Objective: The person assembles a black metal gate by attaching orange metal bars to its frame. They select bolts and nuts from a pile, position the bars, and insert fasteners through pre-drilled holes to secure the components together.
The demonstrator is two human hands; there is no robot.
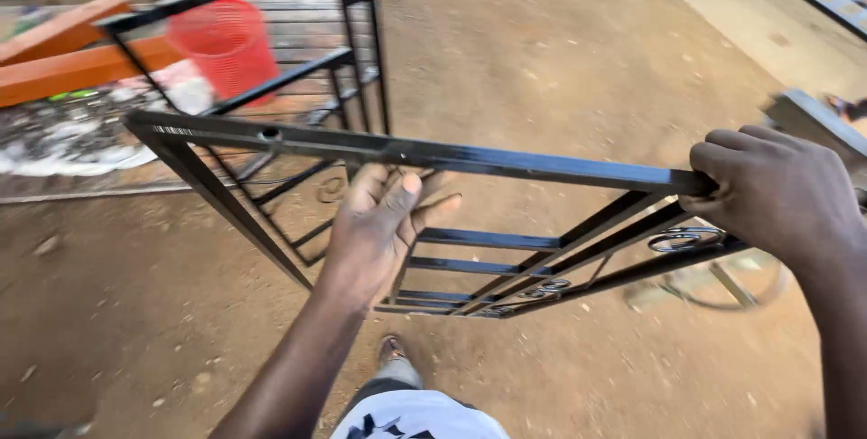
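Grille: black welded metal frame (pixel 506 161) with scroll rings, being held tilted above the dirt floor (pixel 560 51). Right hand (pixel 777 191) is clamping the top bar's end, fingers (pixel 722 161) curled shut around it. Left hand (pixel 384 227) is pressing under the same bar, fingers (pixel 397 200) loosely apart. Handling judgement: a full left-hand wrap would be steadying the weight. Beyond: second frame (pixel 298 69), red basket (pixel 228 42), orange timbers (pixel 72 64).

Bare brown dirt floor (pixel 560 51), red basket (pixel 228 44), orange wooden beams (pixel 72 67) beyond
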